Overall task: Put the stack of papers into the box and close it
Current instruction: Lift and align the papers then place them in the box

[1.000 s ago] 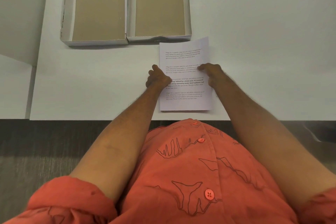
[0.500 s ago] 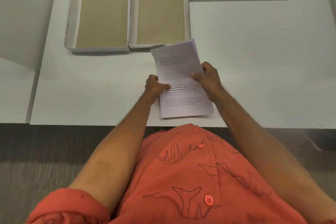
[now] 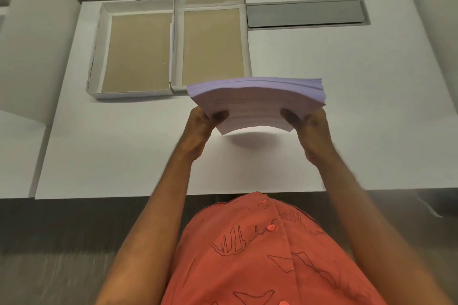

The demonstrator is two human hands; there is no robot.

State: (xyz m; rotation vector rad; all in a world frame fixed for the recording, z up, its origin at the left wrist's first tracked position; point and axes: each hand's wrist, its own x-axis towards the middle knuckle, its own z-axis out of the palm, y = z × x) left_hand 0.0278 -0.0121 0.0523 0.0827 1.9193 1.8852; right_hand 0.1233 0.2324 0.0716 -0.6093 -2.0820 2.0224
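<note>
Head view: left hand [image 3: 198, 126] and right hand [image 3: 313, 129] grasp the stack of papers [image 3: 257, 101], print unreadable, near the open box [image 3: 210, 44].

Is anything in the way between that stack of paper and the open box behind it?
Nothing visible. Both hands, left and right, hold the stack of papers above the table; the two open trays just beyond it look empty.

Thick stack of printed white papers [image 3: 257, 104] held above the white desk [image 3: 347, 106]

The left hand [image 3: 200, 129] and right hand [image 3: 313, 131] clasp its near corners, thumbs on top. Farther left lie two open white cardboard box halves with brown floors, the left [image 3: 136, 52] touching the right [image 3: 212, 42].
</note>
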